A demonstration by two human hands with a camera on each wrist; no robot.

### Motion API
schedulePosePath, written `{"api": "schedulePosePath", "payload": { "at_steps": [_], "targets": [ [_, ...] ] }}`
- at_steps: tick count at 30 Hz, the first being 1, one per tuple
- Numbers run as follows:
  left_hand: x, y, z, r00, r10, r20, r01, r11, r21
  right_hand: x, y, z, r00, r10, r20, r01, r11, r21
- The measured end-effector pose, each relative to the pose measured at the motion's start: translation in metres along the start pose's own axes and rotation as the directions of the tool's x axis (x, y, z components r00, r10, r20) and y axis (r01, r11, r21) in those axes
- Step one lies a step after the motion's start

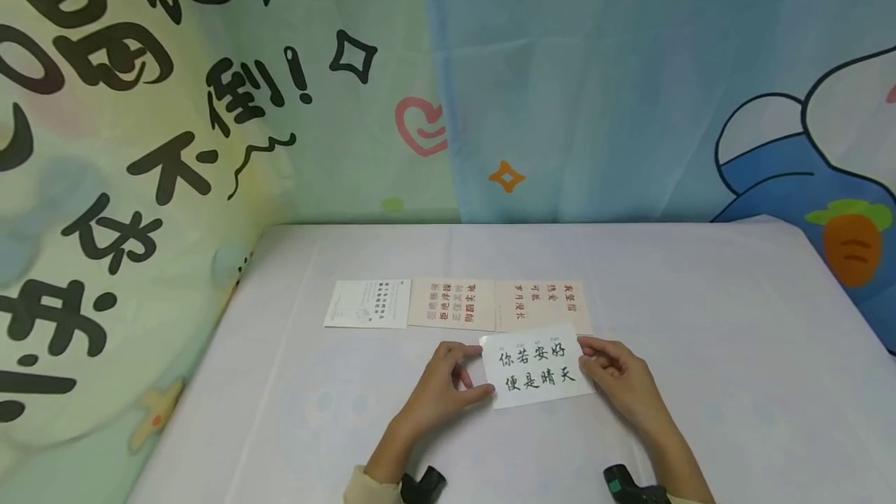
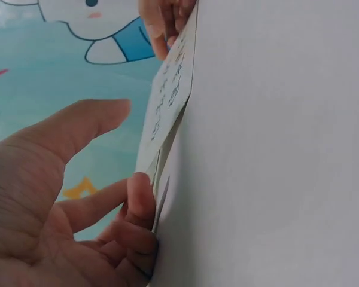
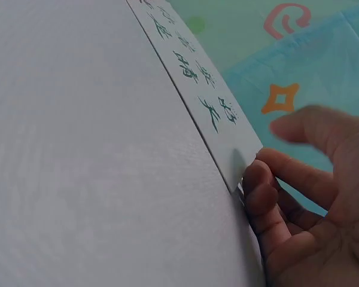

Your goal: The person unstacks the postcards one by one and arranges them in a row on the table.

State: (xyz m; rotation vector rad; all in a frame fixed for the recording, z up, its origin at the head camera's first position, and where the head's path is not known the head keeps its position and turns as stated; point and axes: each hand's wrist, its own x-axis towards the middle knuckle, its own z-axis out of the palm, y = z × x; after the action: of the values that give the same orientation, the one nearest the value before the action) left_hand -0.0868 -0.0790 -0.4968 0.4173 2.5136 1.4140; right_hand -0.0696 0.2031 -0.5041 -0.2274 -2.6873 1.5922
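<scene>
A white card [image 1: 537, 365] with two lines of dark handwritten characters lies slightly askew, on or just above the table, between both hands. My left hand [image 1: 448, 383] is at its left side. In the left wrist view, bent fingers [image 2: 142, 194] touch that edge while the thumb stands apart from the card. At the right edge is my right hand [image 1: 623, 376]. Its fingertips [image 3: 258, 176] touch the card's edge in the right wrist view, and the thumb, blurred, stands off from it. Beyond, three cards form a row: a white card [image 1: 367, 304], a beige card [image 1: 451, 304] and another beige card [image 1: 540, 306].
A white cloth covers the table [image 1: 700, 348]. Behind it hangs a printed curtain [image 1: 560, 99] with cartoon figures and large characters, continuing along the left side. Black wrist devices [image 1: 423, 484] sit at both wrists.
</scene>
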Motion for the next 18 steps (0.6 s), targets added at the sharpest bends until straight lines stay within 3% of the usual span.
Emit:
{"api": "schedulePosePath", "payload": {
  "at_steps": [18],
  "targets": [
    [0.0012,-0.0007,0.0058,0.999,0.044,-0.008,-0.045,0.996,-0.080,-0.0011,0.0011,-0.0021,0.998,-0.066,0.013,0.063,0.984,0.167]
  ]
}}
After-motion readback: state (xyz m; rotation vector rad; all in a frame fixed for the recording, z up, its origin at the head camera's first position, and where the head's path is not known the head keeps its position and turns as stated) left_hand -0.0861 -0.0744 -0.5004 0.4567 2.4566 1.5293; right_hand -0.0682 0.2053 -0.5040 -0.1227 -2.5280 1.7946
